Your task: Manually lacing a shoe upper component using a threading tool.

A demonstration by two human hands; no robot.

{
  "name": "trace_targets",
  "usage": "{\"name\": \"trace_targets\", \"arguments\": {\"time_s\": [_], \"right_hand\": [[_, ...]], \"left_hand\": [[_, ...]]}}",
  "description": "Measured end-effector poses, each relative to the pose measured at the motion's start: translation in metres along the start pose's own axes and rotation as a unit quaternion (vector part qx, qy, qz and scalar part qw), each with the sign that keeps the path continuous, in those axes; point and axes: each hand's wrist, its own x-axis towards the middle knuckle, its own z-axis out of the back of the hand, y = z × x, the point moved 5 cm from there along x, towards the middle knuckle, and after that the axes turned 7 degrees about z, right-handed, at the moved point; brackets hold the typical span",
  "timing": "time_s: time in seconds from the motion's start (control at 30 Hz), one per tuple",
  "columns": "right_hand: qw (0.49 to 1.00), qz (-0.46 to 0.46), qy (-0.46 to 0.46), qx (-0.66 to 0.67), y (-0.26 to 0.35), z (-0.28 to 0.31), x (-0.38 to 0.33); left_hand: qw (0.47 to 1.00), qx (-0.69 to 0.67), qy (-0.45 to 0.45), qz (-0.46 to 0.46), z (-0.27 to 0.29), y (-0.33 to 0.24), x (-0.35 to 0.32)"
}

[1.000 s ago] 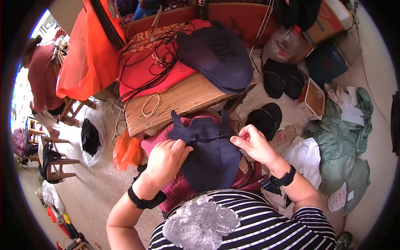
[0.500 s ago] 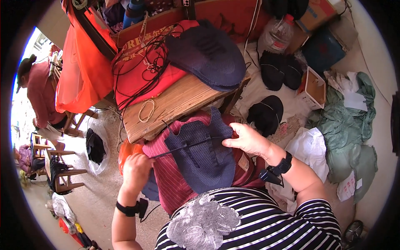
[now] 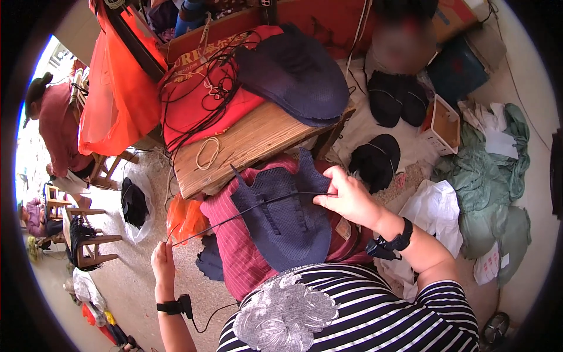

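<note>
A navy knitted shoe upper (image 3: 311,240), with two tabs at its far end, lies on the maroon striped cloth (image 3: 240,258) over my lap. Across it a thin black cord (image 3: 220,224) stretches taut between my hands, passing by two raised strips on the upper. Off to the left, clear of the cloth, my left hand (image 3: 163,264) is closed in a pinch on the cord. My right hand (image 3: 355,202) pinches at the upper's right edge, where the cord meets the fingers; exactly what lies between thumb and fingertip is partly hidden.
Ahead stands a wooden bench (image 3: 258,138) with stacked navy uppers (image 3: 299,82), a red bag and tangled black cords (image 3: 205,105). Dark pieces (image 3: 375,161), a white box (image 3: 440,126) and green sacking (image 3: 481,176) lie at the right. Another person (image 3: 58,117) sits far left.
My left hand has moved left and toward me, drawing out a longer stretch of cord. My right hand has stayed nearly in place at the upper's edge.
</note>
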Motion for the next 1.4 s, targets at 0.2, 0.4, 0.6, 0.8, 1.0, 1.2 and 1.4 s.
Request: {"name": "trace_targets", "arguments": {"time_s": [0.2,0.4,0.6,0.8,1.0,1.2,1.4], "right_hand": [[0.976,0.133,-0.132,-0.11,0.035,0.011,-0.011],[0.995,0.058,-0.022,-0.073,0.021,0.027,-0.008],[0.997,-0.059,-0.049,0.003,0.011,0.043,-0.02],[0.978,-0.064,-0.029,0.198,-0.006,0.022,-0.009],[0.973,-0.051,-0.018,0.223,0.003,0.015,-0.007],[0.973,0.01,-0.062,0.22,0.003,0.0,-0.008],[0.931,0.097,-0.141,0.323,0.031,-0.005,0.002]], "left_hand": [[0.993,-0.107,-0.016,0.043,-0.018,-0.019,0.007],[0.945,-0.319,0.04,-0.06,-0.003,-0.173,0.003],[0.922,-0.283,0.058,-0.256,-0.022,-0.263,0.012],[0.918,-0.245,0.011,-0.311,-0.029,-0.283,0.022],[0.947,-0.163,0.079,-0.267,-0.044,-0.285,0.024],[0.944,-0.167,0.047,-0.281,-0.047,-0.287,0.024],[0.937,-0.17,0.074,-0.295,-0.021,-0.29,0.032]]}}
